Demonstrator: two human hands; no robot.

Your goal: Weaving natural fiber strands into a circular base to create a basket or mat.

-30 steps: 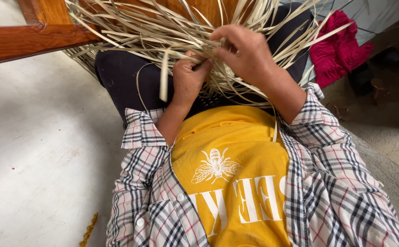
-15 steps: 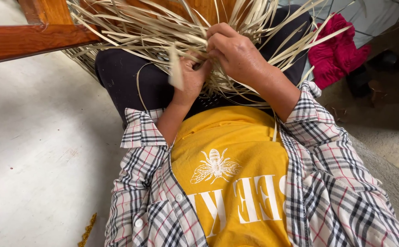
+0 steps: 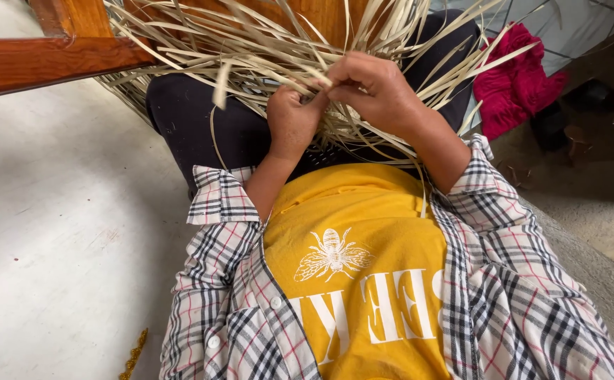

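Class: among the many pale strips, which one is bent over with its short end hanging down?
The flat strip left of the left hand; the others fan outward.

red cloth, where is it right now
In the head view, the red cloth lies at upper right on the floor, beyond the right hand and touching the outer tips of the pale straw strips.

The right hand (image 3: 374, 91) has closed in against the left hand (image 3: 293, 119).
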